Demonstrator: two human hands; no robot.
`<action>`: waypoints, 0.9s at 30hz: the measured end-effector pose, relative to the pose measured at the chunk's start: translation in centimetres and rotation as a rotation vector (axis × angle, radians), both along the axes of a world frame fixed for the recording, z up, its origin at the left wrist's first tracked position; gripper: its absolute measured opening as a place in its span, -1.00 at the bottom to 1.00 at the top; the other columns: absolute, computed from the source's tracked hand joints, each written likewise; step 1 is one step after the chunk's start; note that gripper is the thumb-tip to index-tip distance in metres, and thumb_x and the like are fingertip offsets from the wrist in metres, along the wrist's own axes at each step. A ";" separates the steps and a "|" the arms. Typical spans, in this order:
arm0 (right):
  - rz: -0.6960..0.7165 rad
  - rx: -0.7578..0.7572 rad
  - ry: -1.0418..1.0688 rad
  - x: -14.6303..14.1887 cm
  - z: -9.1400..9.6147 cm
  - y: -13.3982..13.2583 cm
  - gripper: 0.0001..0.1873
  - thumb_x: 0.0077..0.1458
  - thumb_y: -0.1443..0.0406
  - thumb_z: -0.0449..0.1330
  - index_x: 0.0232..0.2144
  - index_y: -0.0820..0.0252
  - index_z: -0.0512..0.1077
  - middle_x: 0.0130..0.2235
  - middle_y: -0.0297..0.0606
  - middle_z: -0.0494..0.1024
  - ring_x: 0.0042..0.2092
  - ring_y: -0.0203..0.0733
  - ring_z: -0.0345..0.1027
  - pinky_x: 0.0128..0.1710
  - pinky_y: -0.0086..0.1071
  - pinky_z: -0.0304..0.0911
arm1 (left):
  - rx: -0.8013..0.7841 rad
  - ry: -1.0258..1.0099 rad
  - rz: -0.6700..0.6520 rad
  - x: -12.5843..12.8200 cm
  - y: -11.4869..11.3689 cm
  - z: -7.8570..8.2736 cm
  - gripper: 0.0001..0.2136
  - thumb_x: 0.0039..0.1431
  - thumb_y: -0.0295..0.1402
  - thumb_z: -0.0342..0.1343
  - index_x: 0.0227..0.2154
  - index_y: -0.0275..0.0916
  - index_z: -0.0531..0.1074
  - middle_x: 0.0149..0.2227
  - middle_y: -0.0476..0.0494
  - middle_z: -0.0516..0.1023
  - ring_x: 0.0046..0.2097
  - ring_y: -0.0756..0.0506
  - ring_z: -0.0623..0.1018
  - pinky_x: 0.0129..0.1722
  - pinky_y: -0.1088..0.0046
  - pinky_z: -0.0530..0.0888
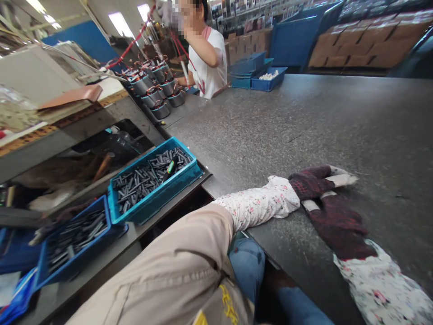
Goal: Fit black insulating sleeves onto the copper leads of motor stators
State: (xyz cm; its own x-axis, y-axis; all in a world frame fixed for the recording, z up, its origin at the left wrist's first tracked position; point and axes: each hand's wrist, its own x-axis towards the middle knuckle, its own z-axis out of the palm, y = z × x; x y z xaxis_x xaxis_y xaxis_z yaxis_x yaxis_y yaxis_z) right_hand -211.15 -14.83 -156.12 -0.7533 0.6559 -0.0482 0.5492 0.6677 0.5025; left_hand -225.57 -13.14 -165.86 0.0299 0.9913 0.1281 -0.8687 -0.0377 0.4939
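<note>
My left hand point(311, 181) wears a dark red-black knit glove with pale fingertips. It lies low over the dark metal tabletop point(257, 135), fingers stretched out to the right, with nothing visible in them. Coming from the lower right, my right hand point(341, 223) has a matching glove. Its pale thumb and finger tips are apart and close beside my left hand; whether they touch it I cannot tell, and nothing shows between them. White floral sleeve covers point(260, 203) reach down to both gloves.
At the left, a teal bin point(155, 205) holds many dark small rods and a green-labelled black item point(170, 168). A blue bin point(77, 266) with similar pieces is beside it. Motor stators point(158, 90) are stacked near a co-worker point(213, 58). Blue trays point(269, 83) stand at the far edge.
</note>
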 end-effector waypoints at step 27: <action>-0.061 -0.032 0.002 -0.5 0.8 -0.7 -0.64 0.64 0.17 0.09 -0.02 0.20 0.65 -0.03 0.27 0.77 0.04 0.37 0.73 0.03 0.01 0.60 | -0.011 0.068 0.008 -1.0 0.4 0.5 -0.54 0.30 -0.15 0.70 0.19 -0.15 0.84 0.15 -0.21 0.84 0.44 -0.37 0.71 0.66 0.10 0.51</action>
State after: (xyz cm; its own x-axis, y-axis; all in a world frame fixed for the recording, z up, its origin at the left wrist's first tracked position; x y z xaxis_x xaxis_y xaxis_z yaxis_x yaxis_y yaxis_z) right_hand -211.66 -15.57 -155.34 -0.7124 0.6984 -0.0682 0.5902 0.6489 0.4802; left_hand -226.57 -12.70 -165.39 0.0304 0.9928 0.1155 -0.8331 -0.0387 0.5518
